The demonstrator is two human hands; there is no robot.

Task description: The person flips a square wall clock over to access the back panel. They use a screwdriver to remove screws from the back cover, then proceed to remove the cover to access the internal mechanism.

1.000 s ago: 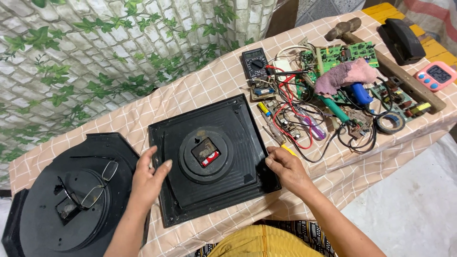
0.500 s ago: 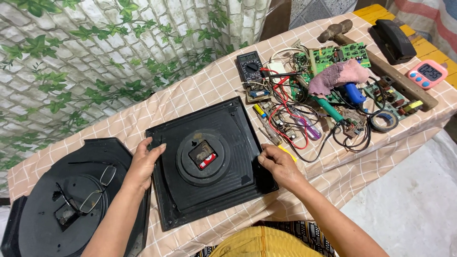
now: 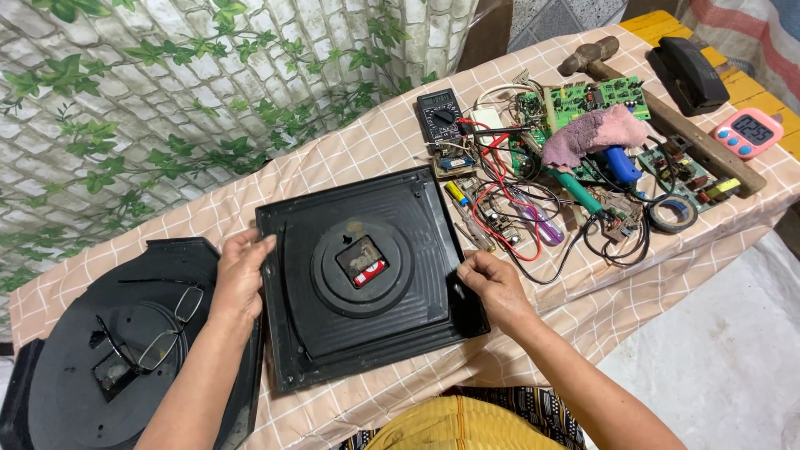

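Note:
A black square wall clock (image 3: 367,321) lies face down on the checked tablecloth (image 3: 633,283), with its small movement box (image 3: 362,262) in the round centre. My left hand (image 3: 240,275) grips the clock's left edge. My right hand (image 3: 492,287) holds its right edge, fingers curled over the rim. To the left lies a second black clock back (image 3: 75,375), with a pair of glasses (image 3: 154,325) resting on it.
To the right are a multimeter (image 3: 439,115), green circuit boards (image 3: 596,93), tangled wires (image 3: 517,208), screwdrivers, a pink cloth (image 3: 587,133), a roll of tape (image 3: 673,214), a hammer (image 3: 667,117), a pink timer (image 3: 748,131) and a black stapler (image 3: 687,71). A leaf-patterned wall stands behind.
My left hand has slid up the clock's left edge. My right hand stays on the right edge. The view has shifted slightly.

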